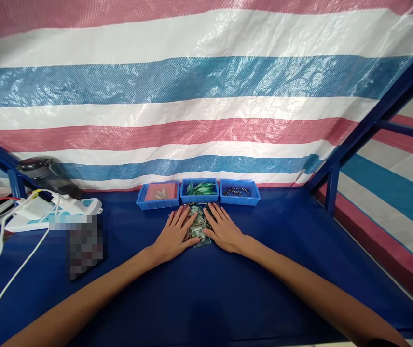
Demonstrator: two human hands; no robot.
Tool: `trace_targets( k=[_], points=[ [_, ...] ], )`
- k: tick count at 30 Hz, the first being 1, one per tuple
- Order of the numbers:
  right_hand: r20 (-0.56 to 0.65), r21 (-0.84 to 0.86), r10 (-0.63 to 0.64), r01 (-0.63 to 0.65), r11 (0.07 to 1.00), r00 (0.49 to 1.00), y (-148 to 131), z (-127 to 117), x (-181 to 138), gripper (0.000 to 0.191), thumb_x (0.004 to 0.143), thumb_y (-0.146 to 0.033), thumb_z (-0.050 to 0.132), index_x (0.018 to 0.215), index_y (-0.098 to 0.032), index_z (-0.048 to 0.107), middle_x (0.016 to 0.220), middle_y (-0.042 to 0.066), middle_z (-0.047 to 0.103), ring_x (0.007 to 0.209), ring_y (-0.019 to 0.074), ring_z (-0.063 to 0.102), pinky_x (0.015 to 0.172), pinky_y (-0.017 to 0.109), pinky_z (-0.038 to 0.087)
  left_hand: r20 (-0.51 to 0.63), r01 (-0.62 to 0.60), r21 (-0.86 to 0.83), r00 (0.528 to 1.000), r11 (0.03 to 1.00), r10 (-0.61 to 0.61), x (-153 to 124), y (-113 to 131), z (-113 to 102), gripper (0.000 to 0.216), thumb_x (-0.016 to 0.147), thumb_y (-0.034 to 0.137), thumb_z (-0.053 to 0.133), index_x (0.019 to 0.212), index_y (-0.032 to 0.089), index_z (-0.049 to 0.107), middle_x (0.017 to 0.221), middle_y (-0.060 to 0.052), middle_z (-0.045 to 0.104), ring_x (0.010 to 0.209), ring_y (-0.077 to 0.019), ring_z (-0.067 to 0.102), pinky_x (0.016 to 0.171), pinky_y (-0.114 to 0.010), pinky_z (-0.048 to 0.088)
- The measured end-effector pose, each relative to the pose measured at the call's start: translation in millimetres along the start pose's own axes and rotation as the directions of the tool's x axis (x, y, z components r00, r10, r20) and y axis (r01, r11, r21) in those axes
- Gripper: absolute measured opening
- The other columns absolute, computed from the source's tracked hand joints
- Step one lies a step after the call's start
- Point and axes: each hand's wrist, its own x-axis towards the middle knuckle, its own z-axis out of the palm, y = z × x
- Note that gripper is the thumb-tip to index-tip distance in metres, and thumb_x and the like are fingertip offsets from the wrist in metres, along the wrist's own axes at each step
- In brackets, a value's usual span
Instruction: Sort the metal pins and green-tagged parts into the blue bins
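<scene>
No legible text, number, brand or sign anywhere in view; white power strip (60,212) at the left carries light-blue markings, too small to read; pixelated patch (85,246) just in front of it gives nothing readable; pile of small packets (197,225) at mid-table shows fine specks that may be print, too small to tell.
</scene>
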Motion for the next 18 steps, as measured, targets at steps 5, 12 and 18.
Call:
trace_targets(
  k=[5, 12, 18],
  points=[
    [-0.044, 0.026, -0.026, 0.027, 0.999, 0.999, 3, -2, -1, 0.067, 0.094, -0.055, 0.025, 0.148, -0.017, 0.013, 0.153, 0.009, 0.012, 0.141, 0.0255, 0.005, 0.114, 0.049, 0.013, -0.019, -0.028, -0.035, 0.999, 0.999, 0.027, 0, 0, -1, 0.076, 0.086, 0.062, 0.036, 0.146, 0.027, 0.007, 0.154, -0.007, 0.011, 0.141, -0.0296, 0.009, 0.113, -0.05, 0.012],
    [-0.21, 0.08, -0.118, 0.137, 0.987, 0.971, 3, -7, -6, 0.046, 0.091, -0.047, 0.043, 0.125, -0.017, 0.054, 0.139, 0.013, 0.043, 0.135, 0.0276, 0.028, 0.112, 0.051, 0.02, -0.103, -0.02, -0.089, 0.995, 0.996, 0.011, -2, -1, -13, 0.073, 0.078, 0.066, 0.047, 0.137, 0.023, 0.035, 0.146, -0.01, 0.031, 0.137, -0.0298, 0.024, 0.113, -0.049, 0.017],
    [-0.289, 0.094, -0.153, 0.187, 0.978, 0.945, 4, -5, -3, 0.03, 0.09, -0.037, 0.05, 0.112, -0.019, 0.06, 0.128, 0.012, 0.052, 0.127, 0.027, 0.04, 0.108, 0.052, 0.029, -0.092, -0.052, -0.144, 0.995, 0.988, 0.039, -7, -6, -24, 0.059, 0.073, 0.063, 0.057, 0.118, 0.025, 0.052, 0.128, -0.009, 0.048, 0.124, -0.0304, 0.039, 0.105, -0.048, 0.031]
  ],
)
